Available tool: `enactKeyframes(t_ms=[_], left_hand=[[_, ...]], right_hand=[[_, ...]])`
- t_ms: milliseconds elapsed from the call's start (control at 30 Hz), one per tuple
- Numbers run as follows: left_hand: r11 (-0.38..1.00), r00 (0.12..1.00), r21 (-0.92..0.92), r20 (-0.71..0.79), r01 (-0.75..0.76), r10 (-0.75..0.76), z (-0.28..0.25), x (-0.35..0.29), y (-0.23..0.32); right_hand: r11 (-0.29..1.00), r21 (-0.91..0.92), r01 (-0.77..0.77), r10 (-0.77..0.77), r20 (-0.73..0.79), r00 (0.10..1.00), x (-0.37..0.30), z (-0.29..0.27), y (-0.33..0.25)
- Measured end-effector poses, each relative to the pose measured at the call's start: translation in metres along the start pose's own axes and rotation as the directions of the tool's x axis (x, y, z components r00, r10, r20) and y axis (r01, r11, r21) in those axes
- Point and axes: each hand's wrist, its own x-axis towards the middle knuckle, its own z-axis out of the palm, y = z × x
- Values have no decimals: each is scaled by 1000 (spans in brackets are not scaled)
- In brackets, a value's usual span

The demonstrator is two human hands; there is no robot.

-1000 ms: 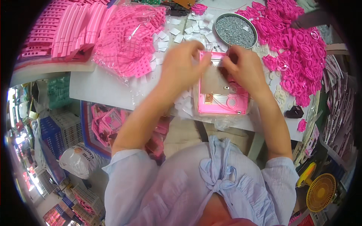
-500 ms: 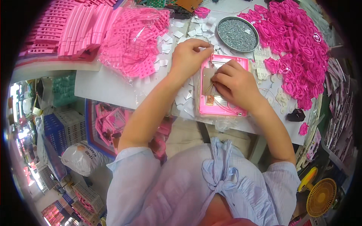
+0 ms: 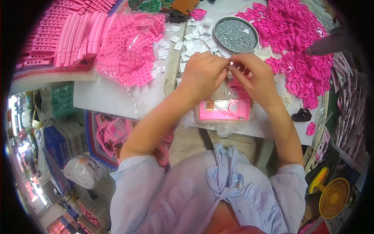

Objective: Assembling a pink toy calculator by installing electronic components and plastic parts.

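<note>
Both hands meet above a pink plastic case (image 3: 224, 115) that lies on the table, and they hide much of its far half. My left hand (image 3: 204, 74) is closed, thumb and fingertips pinched together. My right hand (image 3: 255, 78) is curled too, its fingertips touching those of the left. Whatever sits between the fingertips is too small to make out. Thin wires and a small copper-coloured piece (image 3: 210, 105) show in the near part of the case. A greyish flat plate (image 3: 219, 94) lies partly under my hands.
A round tin of small metal screws (image 3: 237, 35) stands beyond my hands. White paper-like pieces (image 3: 189, 37) lie scattered beside it. Pink rings (image 3: 288, 39) are heaped at right, bagged pink grids (image 3: 128, 50) at left. A dark elongated tool (image 3: 327, 42) juts in at upper right.
My right hand has risen from the case and moved away to meet my left hand's fingertips. The dark tool has come into view at upper right. The whole view has shifted slightly.
</note>
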Motion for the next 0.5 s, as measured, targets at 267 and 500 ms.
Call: enactKeyframes(t_ms=[267,500], left_hand=[[739,880,-483,199,470,-430,-13,0,-11],[835,899,-336,134,437,-417,-10,-1,-8]], right_hand=[[951,-254,175,-136,164,977,-3,-7,11],[755,-589,287,-128,297,946,4,14,3]])
